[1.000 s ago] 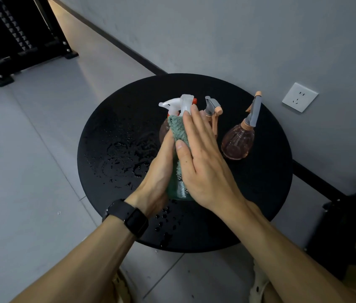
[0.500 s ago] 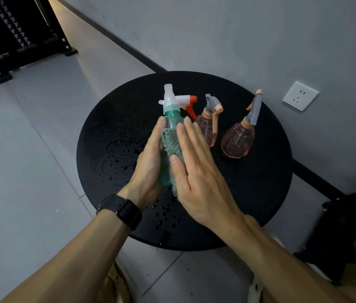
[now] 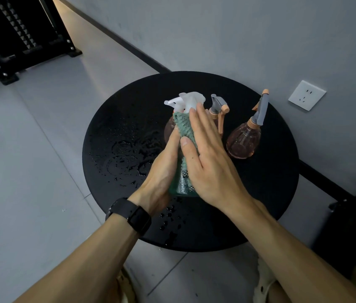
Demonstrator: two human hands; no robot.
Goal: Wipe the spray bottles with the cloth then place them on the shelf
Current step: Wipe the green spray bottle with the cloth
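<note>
a: above the middle of the round black table [image 3: 111, 132], green spray bottle [image 3: 182, 184]. position?

b: held off the tabletop between both hands, white trigger head [image 3: 187, 101] at the top, blurred. green cloth [image 3: 183, 127] lies against its upper body.

a: left hand [image 3: 161, 169]?

b: fingers wrapped around the bottle's left side. black watch [image 3: 133, 215] on that wrist.

a: right hand [image 3: 207, 162]?

b: fingers straight and together, palm pressing the cloth flat to the bottle. no grasp.

a: surroundings?

b: two pink spray bottles stand behind: one [image 3: 218, 112] mostly hidden by the hands, one [image 3: 243, 141] further right, clear of them. water droplets [image 3: 127, 156] cover the table's left half. wall socket [image 3: 307, 95] on the grey wall.
</note>
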